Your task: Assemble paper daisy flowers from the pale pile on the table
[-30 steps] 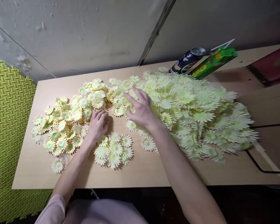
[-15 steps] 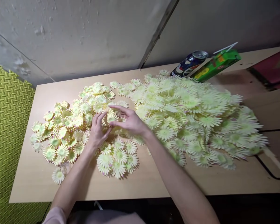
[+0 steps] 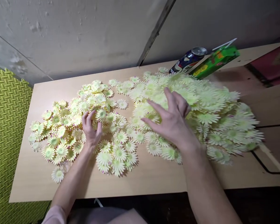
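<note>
My left hand (image 3: 92, 129) is curled among the pale yellow-green artificial flower heads on the left side of the table. Its thumb and fingers close around a flower head (image 3: 101, 114) with a green centre; whether more lie stacked beneath it is hidden. My right hand (image 3: 172, 119) hovers over the big heap of flower heads (image 3: 207, 118) on the right, thumb and fingers spread, nothing between them. A looser pile of flower heads (image 3: 62, 132) spreads to the left of my left hand. A small cluster of them (image 3: 118, 155) lies nearer to me.
Behind the big heap stand a dark blue drink can (image 3: 189, 59) and a green drink carton (image 3: 216, 62) with a white straw. A grey wall (image 3: 91, 37) borders the wooden table (image 3: 158, 177) at the back. Green foam matting (image 3: 9, 130) is at the left.
My right hand has left the flower head that both hands were at and swung right over the big heap, fingers spreading. My left hand has shifted slightly left.
</note>
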The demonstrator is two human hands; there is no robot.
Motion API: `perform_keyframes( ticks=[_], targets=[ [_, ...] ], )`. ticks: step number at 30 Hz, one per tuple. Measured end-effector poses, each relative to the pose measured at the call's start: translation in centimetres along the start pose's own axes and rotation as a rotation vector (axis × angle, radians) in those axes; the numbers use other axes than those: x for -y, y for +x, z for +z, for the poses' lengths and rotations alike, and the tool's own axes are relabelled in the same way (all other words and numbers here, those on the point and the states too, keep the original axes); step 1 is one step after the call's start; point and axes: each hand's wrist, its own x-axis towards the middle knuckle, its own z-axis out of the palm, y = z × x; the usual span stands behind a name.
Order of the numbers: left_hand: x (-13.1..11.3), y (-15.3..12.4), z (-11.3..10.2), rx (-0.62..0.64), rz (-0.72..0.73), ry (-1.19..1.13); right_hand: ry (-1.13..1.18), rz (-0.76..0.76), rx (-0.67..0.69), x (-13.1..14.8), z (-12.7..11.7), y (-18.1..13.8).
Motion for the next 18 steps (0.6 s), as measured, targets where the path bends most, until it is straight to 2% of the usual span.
perform_keyframes(
  ticks=[4, 6, 8, 11, 13, 14, 15, 18],
  targets=[
    [0.4, -0.4, 0.2, -0.105, 0.015, 0.027, -0.068, -0.232, 0.173, 1.0, 2.3, -5.8],
    [0.4, -0.3, 0.2, -0.138, 0.038, 0.069, -0.071, -0.27, 0.221, 2.0, 4.0, -7.7],
    [0.3, -0.2, 0.1, -0.139, 0.063, 0.085, -0.059, -0.282, 0.229, 3.3, 5.3, -8.4],
    [0.2, -0.1, 0.0, -0.115, 0.065, 0.058, 0.017, -0.386, 0.238, 4.7, 6.3, -7.1],
    [0.1, 0.0, -0.1, -0.103, 0.049, 0.035, 0.006, -0.311, 0.169, 4.5, 6.4, -5.3],
    [0.1, 0.0, -0.1, -0.105, 0.043, 0.03, -0.01, -0.221, 0.132, 4.0, 6.4, -4.5],
    [0.1, 0.0, -0.1, -0.111, 0.042, 0.031, -0.02, -0.139, 0.107, 3.2, 6.5, -3.7],
    [0.1, 0.1, 0.0, -0.119, 0.046, 0.048, 0.009, -0.04, 0.053, 0.2, 6.9, -1.9]
  ],
)
